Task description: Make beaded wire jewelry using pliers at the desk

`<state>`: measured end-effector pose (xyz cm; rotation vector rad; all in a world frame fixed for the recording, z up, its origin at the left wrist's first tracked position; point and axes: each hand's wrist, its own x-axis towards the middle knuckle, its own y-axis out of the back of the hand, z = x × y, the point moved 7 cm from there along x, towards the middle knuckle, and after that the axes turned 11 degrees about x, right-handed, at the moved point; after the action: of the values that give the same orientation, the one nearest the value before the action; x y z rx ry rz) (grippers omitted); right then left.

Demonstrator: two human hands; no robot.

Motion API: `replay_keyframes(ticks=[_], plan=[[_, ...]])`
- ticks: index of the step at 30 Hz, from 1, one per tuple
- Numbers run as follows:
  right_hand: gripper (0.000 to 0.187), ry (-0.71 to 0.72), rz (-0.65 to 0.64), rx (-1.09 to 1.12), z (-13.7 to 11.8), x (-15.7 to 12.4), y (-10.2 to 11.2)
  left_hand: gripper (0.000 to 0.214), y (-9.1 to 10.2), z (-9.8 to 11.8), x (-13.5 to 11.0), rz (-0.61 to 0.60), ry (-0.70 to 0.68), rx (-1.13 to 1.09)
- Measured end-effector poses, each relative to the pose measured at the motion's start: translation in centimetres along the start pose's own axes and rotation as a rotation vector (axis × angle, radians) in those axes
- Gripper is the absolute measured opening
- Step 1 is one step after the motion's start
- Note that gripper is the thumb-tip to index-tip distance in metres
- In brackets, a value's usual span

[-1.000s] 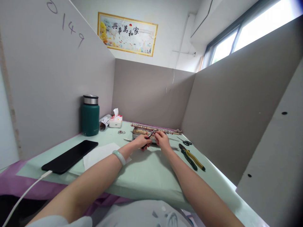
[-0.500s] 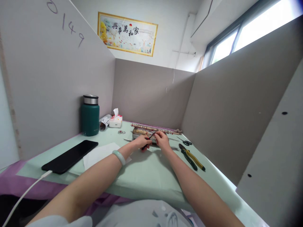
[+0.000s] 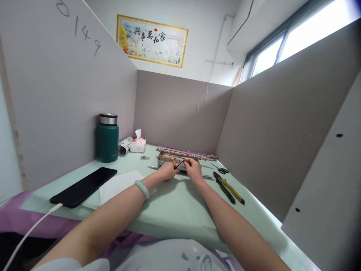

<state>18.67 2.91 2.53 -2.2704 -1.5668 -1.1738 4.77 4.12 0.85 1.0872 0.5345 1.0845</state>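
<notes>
Two hands close together on the worktop (image 3: 169,210), just before a metal tray (image 3: 165,159). Left hand (image 3: 168,171): fingers curled tight round a small red-handled tool (image 3: 178,164), its tip slanting toward the right hand (image 3: 193,169). Right fingers (image 3: 188,162) pinched together at that tip; whatever sits between them too small to tell. Green-and-yellow pliers (image 3: 229,187) and scissors (image 3: 220,169) lying near, to the right.

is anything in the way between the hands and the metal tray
Nothing visible. The left hand and the right hand both sit at the near edge of the tray. The red pliers in the left hand point toward the right hand.
</notes>
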Motion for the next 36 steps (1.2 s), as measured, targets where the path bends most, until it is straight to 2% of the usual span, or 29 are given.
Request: replay_keyframes(ticks=[7,11,14,20,29,36], plan=[[0.016,0.029,0.008,-0.034,-0.2,-0.1,0.1,0.028,0.9,0.2,0.5,0.146,-0.008,0.317],[0.014,0.061,-0.010,-0.119,-0.3,-0.1,0.0,0.031,0.8,0.1,0.7,0.164,0.015,0.371],[0.015,0.033,-0.005,-0.120,-0.1,0.0,0.0,0.027,0.7,0.3,0.5,0.151,-0.007,0.328],[0.019,0.013,-0.011,-0.049,-0.1,0.1,0.0,0.024,0.2,-0.1,0.3,0.015,0.003,0.089],[0.022,0.063,-0.058,0.002,-0.2,0.4,0.1,0.016,0.6,-1.0,0.9,0.017,-0.015,-0.006],[0.023,0.092,-0.078,-0.082,-0.6,0.4,0.4,0.015,1.0,-0.9,0.4,-0.039,-0.012,-0.064]])
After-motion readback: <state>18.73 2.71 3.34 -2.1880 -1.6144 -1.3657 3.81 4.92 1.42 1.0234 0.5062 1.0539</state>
